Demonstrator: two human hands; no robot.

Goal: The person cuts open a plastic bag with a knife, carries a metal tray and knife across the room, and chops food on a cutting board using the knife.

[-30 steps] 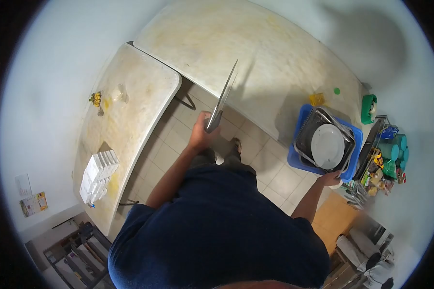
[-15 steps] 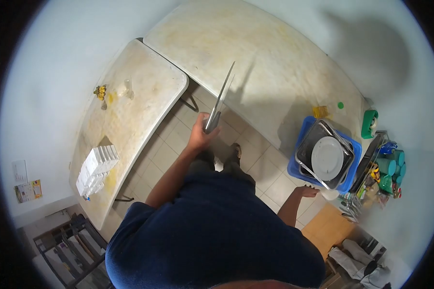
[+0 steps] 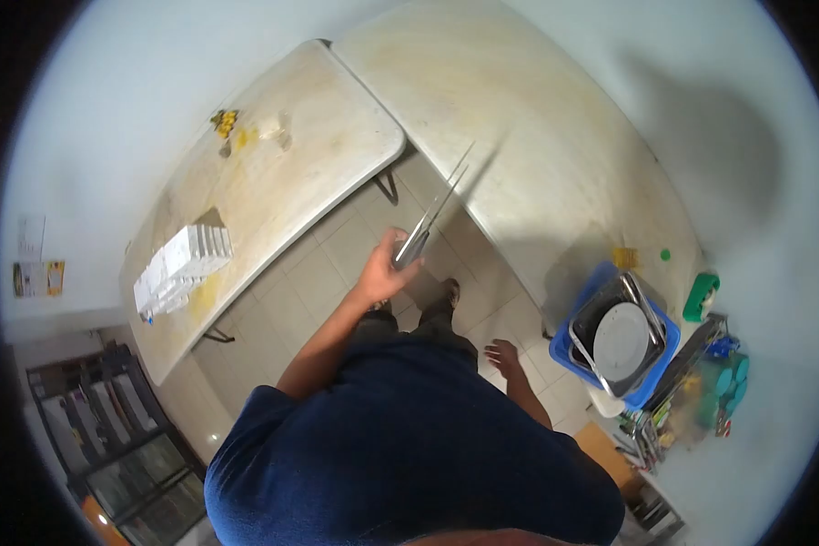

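Observation:
My left hand (image 3: 389, 267) is closed around the dark handles of what look like two knives (image 3: 437, 205), their long thin blades pointing up and to the right. The blades reach in front of the edge of the right table (image 3: 537, 136). My right hand (image 3: 502, 356) hangs over the tiled floor with its fingers apart and nothing in it. To the right of that hand is a blue tub (image 3: 561, 350) holding a dark metal tray and a white plate (image 3: 621, 342).
On the left table (image 3: 309, 173) are a stack of white boxes (image 3: 187, 259), small bananas (image 3: 225, 123) and a clear bag. A yellow item (image 3: 625, 257), a green tape dispenser (image 3: 701, 298) and a utensil rack (image 3: 642, 441) are at the right. A dark shelf (image 3: 109, 409) stands lower left.
My right hand has come away from the blue tub and moved left, over the floor. The view has turned, so the tables and tub appear shifted. My left hand keeps its hold.

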